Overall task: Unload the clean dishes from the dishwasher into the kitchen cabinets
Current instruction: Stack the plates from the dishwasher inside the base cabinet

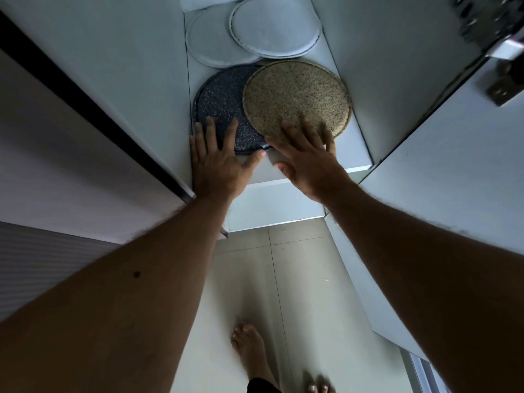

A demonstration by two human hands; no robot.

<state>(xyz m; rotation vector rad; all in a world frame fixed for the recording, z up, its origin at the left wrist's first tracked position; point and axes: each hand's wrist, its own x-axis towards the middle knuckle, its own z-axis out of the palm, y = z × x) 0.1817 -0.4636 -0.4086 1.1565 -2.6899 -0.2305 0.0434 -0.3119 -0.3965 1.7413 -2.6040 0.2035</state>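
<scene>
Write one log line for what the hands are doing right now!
left hand: flat on dark plate | right hand: flat on tan plate | place: cabinet shelf

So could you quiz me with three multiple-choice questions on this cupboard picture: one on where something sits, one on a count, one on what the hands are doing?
1. Where does the tan plate lie relative to the dark speckled plate?
A. overlapping its right edge
B. under it
C. far apart on another shelf

2. How many round plates show on the shelf?
A. two
B. four
C. six

3. How are the left hand and right hand set?
A. both clenched in fists
B. fingers straight, laid flat on the plates
C. hanging at the person's sides

Answers: 1 A, the tan rim covers the dark plate's right side. 2 B, two pale plates sit behind the dark and tan ones. 3 B, the left hand's fingers lie on the dark plate, the right hand's on the tan one.
</scene>
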